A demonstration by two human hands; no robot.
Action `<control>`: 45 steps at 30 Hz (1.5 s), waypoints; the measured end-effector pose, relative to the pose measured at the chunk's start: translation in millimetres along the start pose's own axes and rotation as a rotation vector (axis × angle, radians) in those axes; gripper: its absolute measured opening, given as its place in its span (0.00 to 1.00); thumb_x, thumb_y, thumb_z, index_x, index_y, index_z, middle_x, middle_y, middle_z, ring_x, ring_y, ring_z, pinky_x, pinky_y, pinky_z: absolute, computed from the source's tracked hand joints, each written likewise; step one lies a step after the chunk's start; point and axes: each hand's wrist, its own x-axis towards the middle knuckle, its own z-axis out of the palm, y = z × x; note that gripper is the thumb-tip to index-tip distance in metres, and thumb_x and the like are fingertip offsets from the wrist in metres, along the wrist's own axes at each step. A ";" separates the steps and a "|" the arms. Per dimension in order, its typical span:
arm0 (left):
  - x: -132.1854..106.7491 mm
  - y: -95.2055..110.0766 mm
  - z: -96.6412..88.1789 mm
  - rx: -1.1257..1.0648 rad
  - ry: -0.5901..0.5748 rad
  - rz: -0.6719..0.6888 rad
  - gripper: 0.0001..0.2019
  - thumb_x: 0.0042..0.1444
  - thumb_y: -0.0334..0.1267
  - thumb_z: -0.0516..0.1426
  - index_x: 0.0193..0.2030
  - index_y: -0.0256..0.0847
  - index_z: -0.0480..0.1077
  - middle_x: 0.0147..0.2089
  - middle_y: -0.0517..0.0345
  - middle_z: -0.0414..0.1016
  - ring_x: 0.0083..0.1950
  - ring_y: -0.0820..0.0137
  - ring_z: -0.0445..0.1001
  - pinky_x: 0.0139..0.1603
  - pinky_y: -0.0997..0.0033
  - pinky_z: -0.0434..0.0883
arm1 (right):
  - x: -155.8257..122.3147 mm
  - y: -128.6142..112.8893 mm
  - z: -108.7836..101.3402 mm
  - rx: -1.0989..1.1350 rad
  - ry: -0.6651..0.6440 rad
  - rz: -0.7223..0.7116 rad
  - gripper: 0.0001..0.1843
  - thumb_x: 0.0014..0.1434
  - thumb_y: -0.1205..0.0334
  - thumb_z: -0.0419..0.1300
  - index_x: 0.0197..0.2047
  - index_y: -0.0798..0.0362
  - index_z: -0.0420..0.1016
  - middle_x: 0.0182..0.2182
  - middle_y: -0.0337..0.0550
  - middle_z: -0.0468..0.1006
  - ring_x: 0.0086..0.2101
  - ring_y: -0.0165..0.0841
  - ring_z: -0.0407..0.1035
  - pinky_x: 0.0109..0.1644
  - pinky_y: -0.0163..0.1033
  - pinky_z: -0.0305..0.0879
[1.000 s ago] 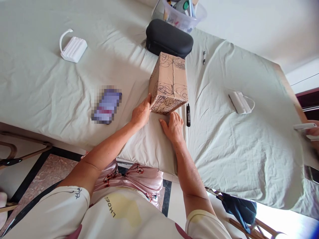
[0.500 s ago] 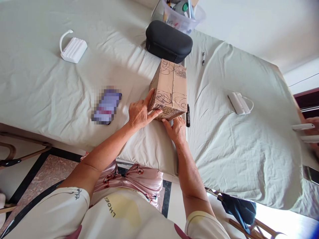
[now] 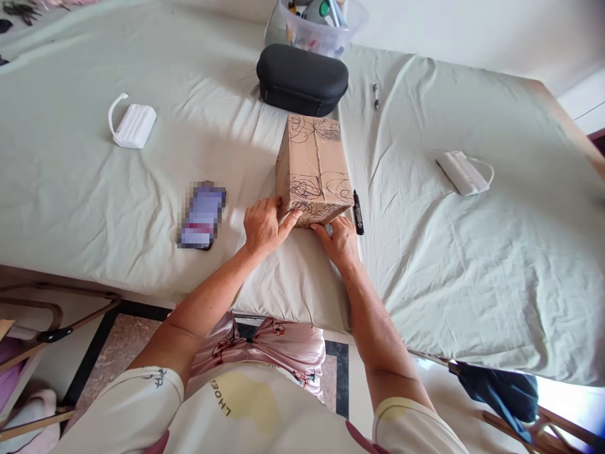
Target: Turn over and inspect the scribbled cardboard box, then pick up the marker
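A brown cardboard box (image 3: 314, 167) covered in black scribbles lies flat on the pale green sheet (image 3: 449, 265). My left hand (image 3: 263, 224) grips its near left corner, fingers laid along the near face. My right hand (image 3: 341, 239) holds the near right bottom edge, fingers curled against it. A black marker (image 3: 358, 212) lies right beside the box, just past my right fingers.
A phone (image 3: 202, 215) lies left of my hands. A black zip case (image 3: 301, 79) and a clear tub of supplies (image 3: 321, 25) sit behind the box, with a small pen (image 3: 376, 96) nearby. White ribbed gadgets with loops lie far left (image 3: 131, 124) and right (image 3: 463, 172).
The box has come down from a tilt on its near edge to lie flat. Both hands closed in on its near corners. The view shifted, and another person's hand at the right edge dropped out.
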 end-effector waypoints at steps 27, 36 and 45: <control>36.4 10.4 -38.4 -0.248 -0.125 0.246 0.30 0.71 0.34 0.58 0.77 0.52 0.59 0.72 0.45 0.70 0.71 0.59 0.73 0.69 0.54 0.78 | 9.4 -3.5 1.3 -0.066 -0.016 0.015 0.09 0.72 0.55 0.59 0.42 0.51 0.76 0.44 0.55 0.85 0.48 0.48 0.74 0.48 0.46 0.63; 28.9 -3.3 -37.0 -0.360 -0.042 0.259 0.27 0.74 0.49 0.58 0.76 0.51 0.62 0.74 0.44 0.70 0.75 0.57 0.70 0.75 0.52 0.72 | 9.3 0.7 2.5 -0.058 -0.041 -0.034 0.12 0.72 0.57 0.56 0.48 0.53 0.79 0.46 0.55 0.85 0.49 0.47 0.74 0.54 0.48 0.64; 39.6 -13.8 -7.2 -0.431 0.108 0.325 0.26 0.76 0.59 0.51 0.71 0.47 0.69 0.76 0.41 0.68 0.77 0.56 0.68 0.72 0.57 0.73 | 7.5 1.9 3.1 -0.047 -0.028 -0.022 0.11 0.71 0.58 0.56 0.45 0.51 0.79 0.48 0.55 0.85 0.49 0.47 0.74 0.53 0.49 0.65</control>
